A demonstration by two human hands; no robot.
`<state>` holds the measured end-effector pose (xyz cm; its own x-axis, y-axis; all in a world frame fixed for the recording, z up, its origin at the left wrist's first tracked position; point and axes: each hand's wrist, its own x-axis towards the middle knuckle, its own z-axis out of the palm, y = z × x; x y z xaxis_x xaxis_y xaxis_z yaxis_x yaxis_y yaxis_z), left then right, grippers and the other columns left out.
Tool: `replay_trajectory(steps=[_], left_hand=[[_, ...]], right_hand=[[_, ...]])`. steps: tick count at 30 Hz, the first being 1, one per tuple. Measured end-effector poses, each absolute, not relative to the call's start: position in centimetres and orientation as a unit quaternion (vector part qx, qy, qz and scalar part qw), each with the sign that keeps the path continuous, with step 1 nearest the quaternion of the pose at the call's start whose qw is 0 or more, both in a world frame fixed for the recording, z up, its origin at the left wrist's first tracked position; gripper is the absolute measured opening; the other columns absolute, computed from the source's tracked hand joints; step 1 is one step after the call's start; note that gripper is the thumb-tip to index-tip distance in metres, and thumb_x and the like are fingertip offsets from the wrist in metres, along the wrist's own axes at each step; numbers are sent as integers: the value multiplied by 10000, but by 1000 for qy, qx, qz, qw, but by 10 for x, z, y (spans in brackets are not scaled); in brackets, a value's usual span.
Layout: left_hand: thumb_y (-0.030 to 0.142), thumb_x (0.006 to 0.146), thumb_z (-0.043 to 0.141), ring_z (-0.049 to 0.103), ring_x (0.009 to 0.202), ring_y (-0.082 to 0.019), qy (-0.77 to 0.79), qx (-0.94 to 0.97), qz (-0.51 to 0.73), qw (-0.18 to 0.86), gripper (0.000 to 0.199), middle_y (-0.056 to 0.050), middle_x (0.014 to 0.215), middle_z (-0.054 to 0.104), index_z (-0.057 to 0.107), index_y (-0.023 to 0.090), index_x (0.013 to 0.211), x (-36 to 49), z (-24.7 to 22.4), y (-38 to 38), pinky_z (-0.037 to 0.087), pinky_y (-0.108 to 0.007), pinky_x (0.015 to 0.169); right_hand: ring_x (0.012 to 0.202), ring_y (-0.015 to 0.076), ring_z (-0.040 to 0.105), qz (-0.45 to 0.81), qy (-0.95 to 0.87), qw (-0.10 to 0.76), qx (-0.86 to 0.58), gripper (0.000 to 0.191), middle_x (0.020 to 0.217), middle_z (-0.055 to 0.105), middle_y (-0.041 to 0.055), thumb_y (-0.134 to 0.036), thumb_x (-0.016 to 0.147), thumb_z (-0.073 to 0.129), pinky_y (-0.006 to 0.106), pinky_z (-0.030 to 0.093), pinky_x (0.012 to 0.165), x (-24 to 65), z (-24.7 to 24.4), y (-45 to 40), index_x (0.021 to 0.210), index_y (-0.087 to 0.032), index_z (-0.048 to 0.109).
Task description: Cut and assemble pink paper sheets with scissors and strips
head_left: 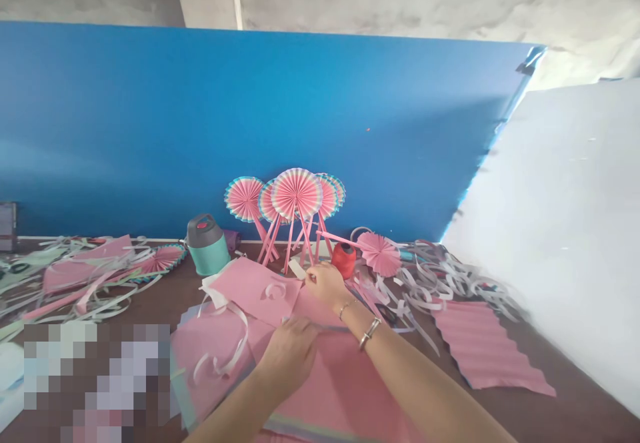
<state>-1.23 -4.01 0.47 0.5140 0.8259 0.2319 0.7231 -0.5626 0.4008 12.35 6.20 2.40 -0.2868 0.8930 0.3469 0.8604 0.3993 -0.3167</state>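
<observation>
My right hand (327,286) is closed in a pinch, with a short white strip (297,269) showing at its fingertips. Nearer to me, my left hand (290,356) has its fingers bent together on a sheet of pink paper (345,363); its fingertips are partly hidden. That sheet has a pale rainbow-coloured edge. Left of my hands lie more pink sheets (255,289), with curled white paper strips (240,346) on top. A small red object (344,260) stands just behind my right hand.
Pleated pink paper fans (297,193) on crossed sticks stand against the blue wall (150,123). A teal flask (207,249) is left of them. Another fan (379,253) lies among heaped white strips (440,279). Creased pink paper (490,346) lies right; more scraps (100,276) lie left.
</observation>
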Motion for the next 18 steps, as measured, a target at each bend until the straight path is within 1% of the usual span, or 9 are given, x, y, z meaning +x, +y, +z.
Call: replay_trajectory(steps=[2, 5, 7, 10, 12, 15, 17, 18], left_hand=[[188, 886, 319, 603, 920, -225, 483, 809, 277, 189, 314, -86, 962, 663, 615, 190, 994, -13, 4, -37, 458, -344, 805], [323, 922, 283, 631, 877, -229, 530, 717, 342, 296, 363, -93, 956, 678, 588, 179, 1054, -12, 6, -32, 469, -329, 762], [381, 920, 292, 636, 846, -224, 525, 680, 368, 355, 378, -77, 911, 684, 590, 178, 1031, -11, 6, -30, 471, -319, 750], [421, 900, 345, 626, 842, -217, 477, 650, 415, 422, 372, -67, 882, 682, 604, 162, 960, -8, 4, -28, 475, -305, 760], [427, 883, 381, 619, 827, -216, 451, 635, 437, 450, 365, -68, 872, 680, 617, 154, 935, -7, 3, -27, 480, -302, 756], [410, 848, 434, 611, 832, -217, 437, 635, 440, 460, 327, -65, 868, 677, 636, 157, 901, -6, 4, -27, 475, -306, 777], [406, 824, 455, 609, 813, -216, 451, 633, 429, 459, 306, -54, 824, 670, 636, 161, 846, -7, 4, -27, 477, -303, 759], [412, 815, 459, 609, 787, -214, 462, 629, 422, 461, 305, -49, 786, 665, 632, 160, 814, -6, 4, -27, 482, -302, 735]], right_hand=[[753, 155, 542, 21, -814, 248, -524, 212, 686, 640, 29, -132, 810, 473, 258, 348, 714, 127, 26, 45, 659, -185, 611], [783, 174, 528, -35, -852, 269, -447, 201, 760, 645, 47, -172, 859, 441, 297, 335, 735, 131, 23, 14, 758, -180, 614], [806, 200, 525, -54, -873, 266, -406, 163, 806, 646, 72, -212, 861, 462, 321, 342, 731, 133, 18, -3, 859, -165, 618], [828, 213, 532, -39, -869, 282, -405, 179, 860, 644, 91, -186, 869, 452, 333, 374, 734, 137, 11, -16, 948, -149, 608], [853, 201, 544, 9, -867, 291, -405, 202, 893, 642, 83, -160, 881, 430, 321, 405, 752, 140, 12, -21, 987, -163, 602], [876, 163, 567, 95, -868, 293, -389, 252, 945, 635, 62, -106, 876, 409, 272, 442, 768, 147, 19, -26, 1026, -189, 593], [882, 143, 579, 120, -866, 289, -391, 292, 965, 636, 49, -62, 847, 412, 245, 448, 771, 155, 25, -28, 1024, -200, 598], [887, 144, 585, 113, -858, 286, -412, 307, 966, 641, 48, -44, 825, 418, 244, 446, 775, 161, 28, -29, 1013, -200, 605]])
